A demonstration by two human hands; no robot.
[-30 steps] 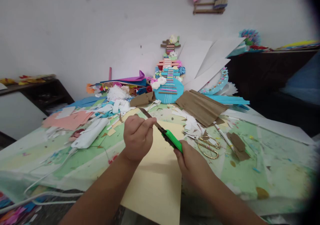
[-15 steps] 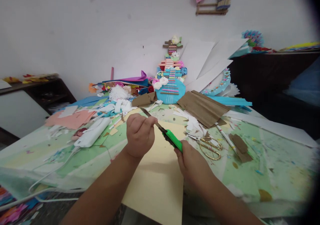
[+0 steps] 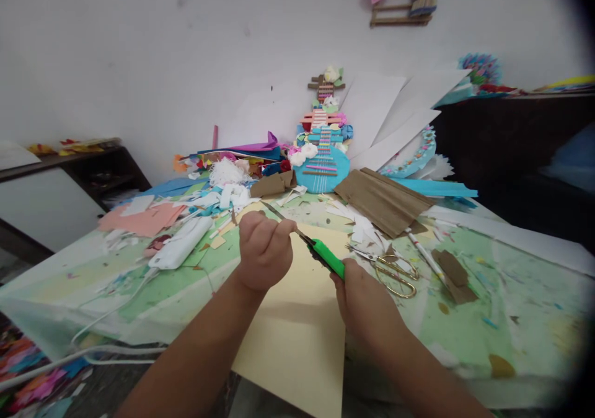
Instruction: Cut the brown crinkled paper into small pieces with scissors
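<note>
My right hand (image 3: 365,303) grips the green handle of a utility knife (image 3: 325,258) above a cream sheet of card (image 3: 297,325) on the table. The knife's long blade (image 3: 275,212) sticks out up and to the left. My left hand (image 3: 264,250) is closed in a pinch on the blade near the handle. Both hands hover over the card's far half.
Gold-handled scissors (image 3: 395,272) lie right of my right hand, with a white pen (image 3: 424,253) and brown paper pieces (image 3: 381,201) beyond. A white glue gun (image 3: 181,252) with its cable lies to the left. A paper guitar (image 3: 321,157), coloured scraps and white sheets crowd the back.
Both hands and the knife keep the same grip. The view has shifted slightly, so everything sits a little further right in the frame.
</note>
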